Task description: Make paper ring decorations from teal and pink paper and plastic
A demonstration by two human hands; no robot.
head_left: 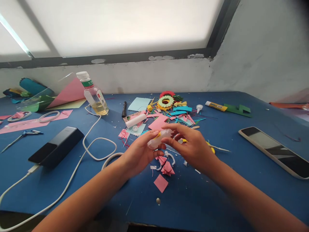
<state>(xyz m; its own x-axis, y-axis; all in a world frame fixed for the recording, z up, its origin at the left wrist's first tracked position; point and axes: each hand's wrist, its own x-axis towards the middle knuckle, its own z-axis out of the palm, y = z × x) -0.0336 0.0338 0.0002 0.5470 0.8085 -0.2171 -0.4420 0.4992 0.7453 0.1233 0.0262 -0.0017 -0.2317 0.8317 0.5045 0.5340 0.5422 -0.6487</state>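
Note:
Between my hands is a small, translucent white plastic bottle with a yellow patch on it, held tilted above the table. My left hand is wrapped round its left end, thumb on top. With thumb and index finger, my right hand grips its right end. Folded pink paper pieces and a pink paper square lie below my hands. Behind my right hand, yellow-handled scissors are partly hidden. A white nozzle cap stands farther back.
A heap of cut coloured paper lies beyond my hands. At left are an oil-like liquid bottle, a black power bank and its looping white cable. A glue stick and phone lie right.

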